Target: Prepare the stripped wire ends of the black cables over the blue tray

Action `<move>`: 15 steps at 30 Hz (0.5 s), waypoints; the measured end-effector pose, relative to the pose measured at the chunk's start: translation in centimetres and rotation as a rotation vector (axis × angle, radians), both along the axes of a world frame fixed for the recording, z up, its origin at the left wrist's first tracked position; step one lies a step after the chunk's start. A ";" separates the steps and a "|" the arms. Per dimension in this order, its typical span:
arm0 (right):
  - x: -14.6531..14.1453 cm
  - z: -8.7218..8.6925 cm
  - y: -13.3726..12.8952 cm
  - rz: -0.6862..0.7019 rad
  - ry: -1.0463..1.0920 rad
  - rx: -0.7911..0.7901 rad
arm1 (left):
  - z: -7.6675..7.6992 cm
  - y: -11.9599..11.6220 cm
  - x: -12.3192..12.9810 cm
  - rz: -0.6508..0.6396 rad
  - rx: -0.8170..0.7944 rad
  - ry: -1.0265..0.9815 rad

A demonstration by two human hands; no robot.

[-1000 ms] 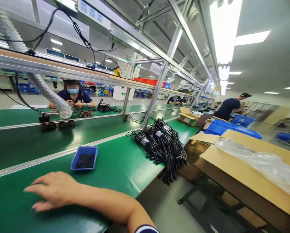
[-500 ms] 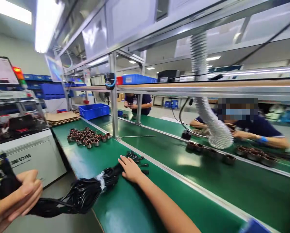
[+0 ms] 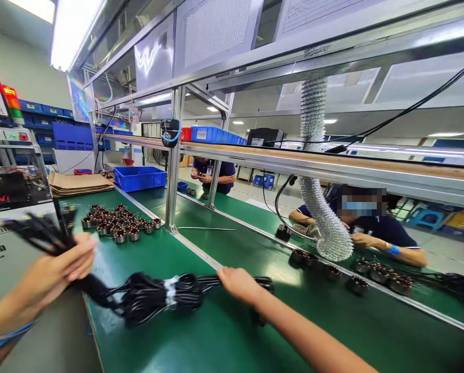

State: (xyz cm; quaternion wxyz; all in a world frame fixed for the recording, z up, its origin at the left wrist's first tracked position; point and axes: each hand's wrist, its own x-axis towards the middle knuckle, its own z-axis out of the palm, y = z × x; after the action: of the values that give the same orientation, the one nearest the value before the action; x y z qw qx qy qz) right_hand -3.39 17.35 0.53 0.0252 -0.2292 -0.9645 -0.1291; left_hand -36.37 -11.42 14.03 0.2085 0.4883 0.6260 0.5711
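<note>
A bundle of black cables [image 3: 150, 298], tied round its middle with a pale strip, stretches between my two hands above the green bench. My left hand [image 3: 67, 264] is closed round one end, and loose wire ends there fan out to the left, blurred by motion. Toward the other end, my right hand [image 3: 240, 285] wraps round the cables, with dark connector ends showing past it. Behind the bundle, a cluster of copper-wound motor stators [image 3: 119, 223] sits on the bench. My left wrist wears a blue band [image 3: 6, 331].
A metal post [image 3: 173, 171] rises from the rail along the bench. A blue bin [image 3: 140, 178] and flat cardboard [image 3: 80, 182] lie at the back left. Across the belt, a co-worker [image 3: 379, 228] sits behind more stators [image 3: 383, 272] and a hanging foil duct [image 3: 325, 223].
My right hand, spread over the cable ends before, is now closed round them and lifted off the bench. My left hand has moved right and up with its end. The view has shifted.
</note>
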 end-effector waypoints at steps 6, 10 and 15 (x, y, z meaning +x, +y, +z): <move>17.2 3.4 8.4 -0.409 -0.148 0.095 | -2.7 18.8 7.9 -0.336 0.046 0.046; 28.1 3.1 10.1 -0.739 -0.177 0.111 | -5.4 32.3 15.5 -0.431 -0.019 0.009; 35.9 0.0 11.3 -1.062 -0.170 0.071 | -8.5 44.0 23.3 -0.437 -0.157 -0.059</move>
State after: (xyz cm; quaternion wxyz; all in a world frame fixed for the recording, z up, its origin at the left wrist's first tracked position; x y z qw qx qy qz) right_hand 32.51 28.62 0.58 -0.1142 -0.6730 -0.7096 -0.1748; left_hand -13.04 32.55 5.52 0.3826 0.5777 0.5417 0.4760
